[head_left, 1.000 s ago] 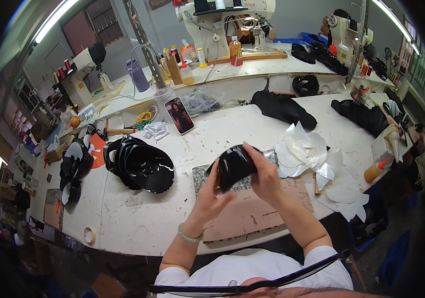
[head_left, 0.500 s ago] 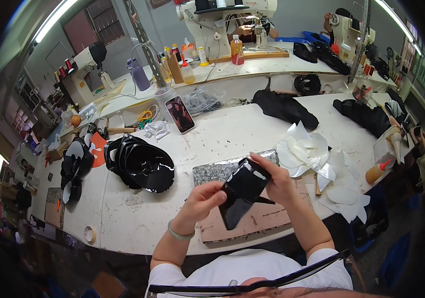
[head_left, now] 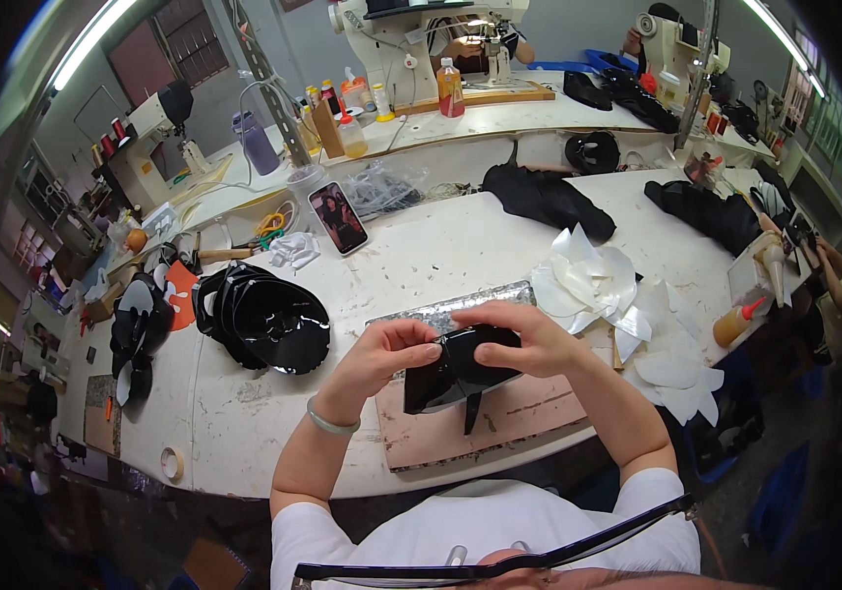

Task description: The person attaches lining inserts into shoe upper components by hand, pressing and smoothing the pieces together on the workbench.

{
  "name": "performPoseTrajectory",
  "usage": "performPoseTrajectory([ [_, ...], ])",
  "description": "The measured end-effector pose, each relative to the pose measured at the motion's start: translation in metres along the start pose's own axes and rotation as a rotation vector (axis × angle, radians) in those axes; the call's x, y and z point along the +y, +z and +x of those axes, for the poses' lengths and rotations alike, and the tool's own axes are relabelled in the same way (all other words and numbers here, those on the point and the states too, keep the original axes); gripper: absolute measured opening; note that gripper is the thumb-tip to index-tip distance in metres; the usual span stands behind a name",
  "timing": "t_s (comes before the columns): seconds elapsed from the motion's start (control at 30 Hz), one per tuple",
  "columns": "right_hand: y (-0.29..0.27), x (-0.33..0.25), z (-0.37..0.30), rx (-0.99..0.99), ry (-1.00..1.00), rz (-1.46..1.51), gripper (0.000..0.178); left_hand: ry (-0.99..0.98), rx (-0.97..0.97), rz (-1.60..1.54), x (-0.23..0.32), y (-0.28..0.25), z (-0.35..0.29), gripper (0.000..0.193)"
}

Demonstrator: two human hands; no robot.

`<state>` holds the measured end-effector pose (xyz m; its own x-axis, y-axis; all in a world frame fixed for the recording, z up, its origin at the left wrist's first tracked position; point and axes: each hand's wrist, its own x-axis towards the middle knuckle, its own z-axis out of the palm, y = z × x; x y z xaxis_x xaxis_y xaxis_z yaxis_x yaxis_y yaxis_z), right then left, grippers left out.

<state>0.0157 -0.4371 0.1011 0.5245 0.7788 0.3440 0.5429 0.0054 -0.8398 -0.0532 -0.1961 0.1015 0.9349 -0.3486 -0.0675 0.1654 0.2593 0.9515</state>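
Observation:
Between both hands I hold a glossy black shoe upper [head_left: 445,382], bent into a curve with a narrow strap-like end hanging down. My left hand [head_left: 388,356] pinches its left edge between thumb and fingers. Over its right part my right hand [head_left: 529,340] is closed, thumb pressed on the near face and fingers behind the top edge. The upper is above a slab with a pinkish top [head_left: 529,413] and a speckled grey far part [head_left: 514,293]. What the fingertips do behind the upper is hidden.
Nested glossy black uppers [head_left: 278,324] stand left, beside black-and-white pieces [head_left: 138,324]. White petal-like pieces [head_left: 593,280] pile up right, near a glue bottle [head_left: 735,324]. A propped phone [head_left: 338,218], black bundle [head_left: 549,202] and tape roll [head_left: 173,462] are on the table.
The upper has been turned from a steep, tilted position to a more level one, its wide face toward me. My right hand has come lower and left, my left hand higher.

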Motion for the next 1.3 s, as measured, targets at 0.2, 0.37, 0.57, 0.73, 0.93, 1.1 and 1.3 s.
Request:
performPoseTrajectory([
  [0.2, -0.030, -0.022, 0.007, -0.122, 0.253, 0.154, 0.033, 0.007, -0.132, 0.070, 0.015, 0.016, 0.012, 0.016],
  [0.37, -0.046, -0.045, 0.006, -0.264, 0.390, 0.149, 0.030, -0.031, -0.195, 0.336, 0.038, 0.028, 0.009, 0.017],
  [0.57, -0.044, -0.040, 0.000, -0.327, 0.490, 0.089, 0.029, 0.016, -0.196, 0.601, 0.033, 0.028, 0.020, 0.016],
  [0.73, -0.033, -0.031, -0.006, -0.261, 0.374, 0.127, 0.026, 0.119, -0.197, 0.788, 0.033, 0.036, 0.013, 0.014],
  [0.93, -0.019, -0.025, -0.013, -0.089, 0.456, 0.630, 0.020, 0.051, -0.125, 0.641, 0.016, 0.036, 0.007, 0.016],
  [1.1, -0.018, -0.018, -0.010, 0.142, 0.447, 0.753, 0.024, 0.791, 0.505, 0.768, 0.000, 0.047, 0.004, 0.035],
  [1.3, -0.003, -0.014, -0.013, 0.382, 0.294, 0.725, 0.028, 0.343, 0.418, -0.006, -0.033, 0.066, -0.003, 0.015],
])
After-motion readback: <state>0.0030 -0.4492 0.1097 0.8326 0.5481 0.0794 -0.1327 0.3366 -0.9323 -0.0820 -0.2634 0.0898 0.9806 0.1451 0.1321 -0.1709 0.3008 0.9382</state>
